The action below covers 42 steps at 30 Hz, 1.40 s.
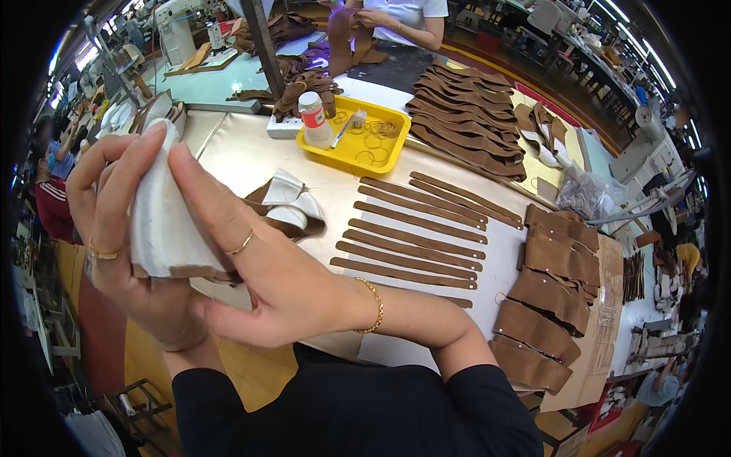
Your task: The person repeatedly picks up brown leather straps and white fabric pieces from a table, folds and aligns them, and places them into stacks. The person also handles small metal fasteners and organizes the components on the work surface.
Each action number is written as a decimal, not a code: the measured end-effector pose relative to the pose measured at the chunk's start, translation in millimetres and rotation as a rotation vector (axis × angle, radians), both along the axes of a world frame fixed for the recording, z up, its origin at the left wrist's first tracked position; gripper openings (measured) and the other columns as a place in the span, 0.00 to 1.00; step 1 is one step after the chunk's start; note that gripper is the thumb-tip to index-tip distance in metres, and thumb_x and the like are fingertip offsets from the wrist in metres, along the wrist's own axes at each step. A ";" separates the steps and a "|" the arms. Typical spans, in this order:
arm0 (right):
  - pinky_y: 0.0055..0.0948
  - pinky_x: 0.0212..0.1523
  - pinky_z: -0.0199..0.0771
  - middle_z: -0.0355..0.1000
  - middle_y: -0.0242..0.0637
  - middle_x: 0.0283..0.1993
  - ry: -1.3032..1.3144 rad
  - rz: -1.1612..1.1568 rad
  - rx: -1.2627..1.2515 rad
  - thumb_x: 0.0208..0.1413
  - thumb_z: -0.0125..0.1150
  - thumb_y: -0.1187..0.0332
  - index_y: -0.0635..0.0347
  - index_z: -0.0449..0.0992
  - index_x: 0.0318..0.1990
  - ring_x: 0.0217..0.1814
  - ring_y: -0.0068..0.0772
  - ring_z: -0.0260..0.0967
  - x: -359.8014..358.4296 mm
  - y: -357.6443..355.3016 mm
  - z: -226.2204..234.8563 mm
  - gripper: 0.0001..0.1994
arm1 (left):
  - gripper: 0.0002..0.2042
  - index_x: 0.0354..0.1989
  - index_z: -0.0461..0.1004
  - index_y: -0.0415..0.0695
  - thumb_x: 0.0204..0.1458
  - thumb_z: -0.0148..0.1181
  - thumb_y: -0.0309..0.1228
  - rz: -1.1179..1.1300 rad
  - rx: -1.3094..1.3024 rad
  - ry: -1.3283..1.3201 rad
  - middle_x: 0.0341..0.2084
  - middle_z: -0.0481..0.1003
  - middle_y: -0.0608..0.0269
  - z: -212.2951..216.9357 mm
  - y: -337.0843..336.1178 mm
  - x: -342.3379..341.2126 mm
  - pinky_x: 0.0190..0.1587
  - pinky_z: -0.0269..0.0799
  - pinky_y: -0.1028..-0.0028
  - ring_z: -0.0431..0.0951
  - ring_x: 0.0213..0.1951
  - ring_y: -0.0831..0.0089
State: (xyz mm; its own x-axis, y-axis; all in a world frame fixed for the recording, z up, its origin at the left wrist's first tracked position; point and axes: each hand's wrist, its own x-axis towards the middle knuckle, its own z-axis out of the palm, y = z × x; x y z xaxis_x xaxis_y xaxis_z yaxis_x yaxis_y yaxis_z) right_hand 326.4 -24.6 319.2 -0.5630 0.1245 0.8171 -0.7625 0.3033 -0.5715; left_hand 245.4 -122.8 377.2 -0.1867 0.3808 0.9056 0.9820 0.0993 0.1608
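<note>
Close in front of me at the left I hold up a shoe upper (169, 221), its white lining outward and a thin brown edge along the bottom. My left hand (114, 228) wraps round its left side. The fingers of my right hand (274, 286) press on its right side, near the narrow top. Behind my right hand, another brown upper with white lining (293, 202) lies on the table, partly hidden. Long thin brown straps (411, 247) are laid in rows to the right, over white sheets.
A yellow tray (335, 161) holds a white-capped bottle (314, 122), a brush and rubber bands. Overlapping brown leather pieces (464, 114) lie behind, with more brown panels (544, 293) at the right. Across the table another person (400, 23) handles a brown piece.
</note>
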 end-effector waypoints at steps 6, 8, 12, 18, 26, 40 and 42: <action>0.37 0.62 0.65 0.60 0.54 0.67 0.055 -0.338 0.005 0.42 0.58 0.82 0.60 0.49 0.72 0.65 0.55 0.63 -0.5 0.4 6.4 0.44 | 0.29 0.52 0.75 0.41 0.48 0.64 0.50 0.028 0.048 -0.019 0.48 0.70 0.56 -0.2 -0.8 14.7 0.56 0.65 0.65 0.67 0.55 0.65; 0.37 0.55 0.71 0.67 0.52 0.60 0.112 -0.406 0.016 0.43 0.58 0.83 0.61 0.60 0.67 0.57 0.53 0.70 -3.3 2.8 8.5 0.37 | 0.30 0.51 0.75 0.40 0.48 0.63 0.52 0.083 0.066 0.078 0.48 0.71 0.57 -0.1 -6.3 9.0 0.56 0.65 0.66 0.67 0.55 0.65; 0.33 0.46 0.77 0.76 0.48 0.50 0.228 -0.541 0.061 0.42 0.60 0.84 0.63 0.73 0.57 0.46 0.49 0.77 9.5 27.1 28.6 0.28 | 0.21 0.53 0.73 0.38 0.55 0.61 0.39 0.188 0.190 0.159 0.48 0.72 0.54 -7.3 -10.6 -10.4 0.51 0.68 0.68 0.70 0.51 0.65; 0.29 0.41 0.78 0.79 0.45 0.40 0.310 -1.089 0.458 0.41 0.63 0.85 0.65 0.77 0.48 0.40 0.40 0.79 47.9 97.9 6.8 0.22 | 0.12 0.48 0.74 0.35 0.58 0.58 0.27 -0.196 0.403 -0.587 0.45 0.74 0.59 -80.7 -36.0 -52.4 0.50 0.70 0.74 0.75 0.45 0.73; 0.23 0.50 0.73 0.75 0.38 0.46 0.288 -0.813 -0.541 0.55 0.64 0.76 0.67 0.74 0.46 0.46 0.24 0.73 102.0 143.6 -33.4 0.12 | 0.17 0.44 0.77 0.34 0.50 0.69 0.32 -0.707 -0.876 -1.168 0.36 0.79 0.67 -77.6 11.8 17.3 0.46 0.67 0.80 0.72 0.39 0.83; 0.27 0.35 0.67 0.74 0.34 0.28 -1.142 0.351 -0.182 0.42 0.78 0.62 0.68 0.79 0.30 0.32 0.22 0.66 288.3 178.0 -34.2 0.18 | 0.13 0.15 0.75 0.39 0.36 0.75 0.30 -1.185 -0.801 -1.564 0.42 0.73 0.52 -82.7 1.3 -24.7 0.50 0.65 0.71 0.72 0.44 0.70; 0.29 0.41 0.67 0.73 0.38 0.38 -1.147 0.223 -0.117 0.42 0.78 0.62 0.67 0.76 0.29 0.41 0.27 0.66 317.9 169.4 -38.7 0.18 | 0.13 0.16 0.74 0.38 0.37 0.75 0.30 -1.060 -0.906 -1.464 0.45 0.72 0.54 -75.9 18.6 -12.5 0.52 0.64 0.70 0.72 0.45 0.69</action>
